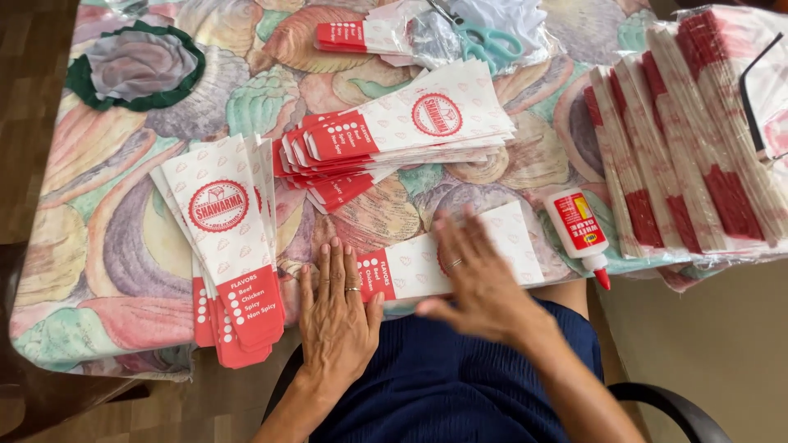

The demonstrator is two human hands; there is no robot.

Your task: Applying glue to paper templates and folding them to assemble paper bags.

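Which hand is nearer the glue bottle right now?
Right. The right hand presses the paper sleeve just left of the glue bottle; the left hand lies flat farther left.

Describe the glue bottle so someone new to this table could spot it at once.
Start at the table with the shell-patterned cloth and go to its near edge, right of the right hand. There, between the paper sleeve under both hands and the big bundles on the right, lies the glue bottle. It is the only bottle: small, white, red label, red nozzle pointing toward the person.
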